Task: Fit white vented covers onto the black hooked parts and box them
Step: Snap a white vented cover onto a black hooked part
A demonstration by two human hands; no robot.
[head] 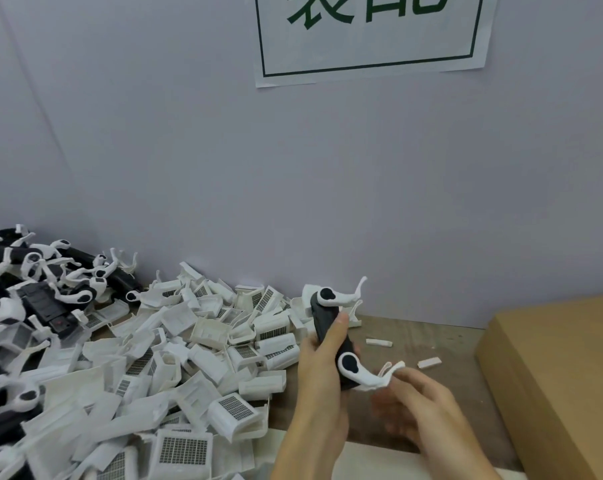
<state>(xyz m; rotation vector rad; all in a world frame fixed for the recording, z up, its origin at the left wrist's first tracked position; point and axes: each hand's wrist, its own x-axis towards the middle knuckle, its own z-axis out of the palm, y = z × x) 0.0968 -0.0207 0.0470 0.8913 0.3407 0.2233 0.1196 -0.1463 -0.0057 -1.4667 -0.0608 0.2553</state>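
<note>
Fingers round blk hooked part

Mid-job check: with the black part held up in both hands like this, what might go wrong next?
1. The left hand grips the black hooked part upright while the right hand, blurred, touches only its lower white hook; that thin hook might bend or snap.
2. No cover is on it yet, and the white vented covers lie in a loose pile; one could snag or tumble when picked.
3. The cardboard box sits at the far right; a slipping grip could drop the part short.
</note>
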